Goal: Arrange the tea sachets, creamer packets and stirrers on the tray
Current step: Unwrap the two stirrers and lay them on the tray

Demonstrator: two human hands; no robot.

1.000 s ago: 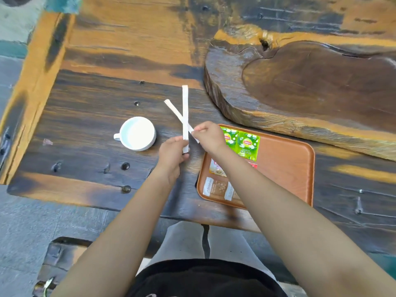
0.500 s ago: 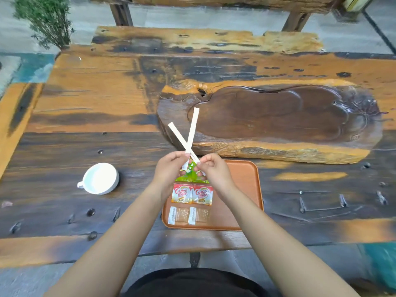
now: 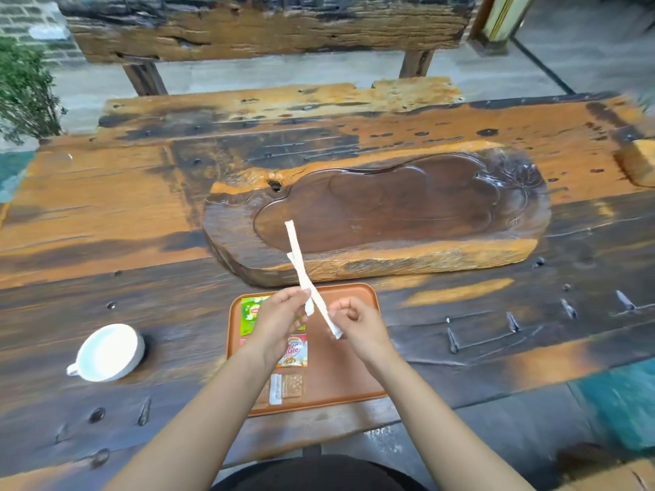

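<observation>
Both hands hover above the orange tray [image 3: 349, 377] near the table's front edge. My left hand [image 3: 280, 322] pinches one paper-wrapped stirrer [image 3: 296, 253] that points up and away. My right hand [image 3: 358, 326] grips the lower end of a second wrapped stirrer [image 3: 324, 313]; the two cross closely, almost side by side. On the tray's left part lie green tea sachets [image 3: 250, 313], a Coffee-mate creamer packet [image 3: 294, 352] and brown sugar packets [image 3: 287, 386], partly hidden by my left hand and wrist.
A white cup [image 3: 106, 352] stands on the table left of the tray. A large carved wooden slab [image 3: 390, 214] lies just behind the tray. A wooden bench [image 3: 266, 26] and a green plant [image 3: 24, 86] are beyond the table.
The camera view has tilted up and back. The two stirrers, crossed wide before, now lie almost parallel, and my hands have drawn slightly apart over the tray.
</observation>
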